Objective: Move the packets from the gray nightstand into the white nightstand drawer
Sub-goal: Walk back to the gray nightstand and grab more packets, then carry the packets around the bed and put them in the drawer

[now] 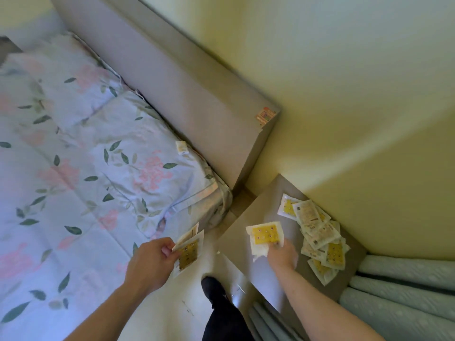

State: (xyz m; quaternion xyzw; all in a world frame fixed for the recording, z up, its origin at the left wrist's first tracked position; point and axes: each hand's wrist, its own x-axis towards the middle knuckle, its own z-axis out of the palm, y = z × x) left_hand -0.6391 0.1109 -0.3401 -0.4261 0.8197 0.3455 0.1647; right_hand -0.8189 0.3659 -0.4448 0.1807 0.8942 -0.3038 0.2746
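fingers [277,244] of the right hand [283,254] are curled round the near edge of a yellow-and-white packet [264,236], which they hold just above the gray nightstand [248,254]. fingers of the left hand [152,259] are curled too, with the thumb pinching a small stack of packets [188,252] by their left edge; this stack is off the nightstand, to its left, over the gap between nightstand and bed [73,168].

more packets lie in a loose heap [317,232] on the far right part of the nightstand top, overlapping one another along the yellow wall [344,94]. some show a yellow panel with small dots, others a pale side with dark print and a small dark square. the print is too small and blurred to read, and no brand can be made out.

on the bed lies a floral cover with pink flowers and green leaves. a small white-and-yellow item [182,147] sits on the cover near the gray headboard [184,89], its marking unreadable. an orange-red sticker [266,115] is stuck on the right end of the headboard; its writing cannot be read either.

pale green ribbed padding [406,286] is at the near right, touching the nightstand's right side. a dark-clothed leg and foot [219,306] stand on the pale floor between the two forearms. the white nightstand is not seen in this view.
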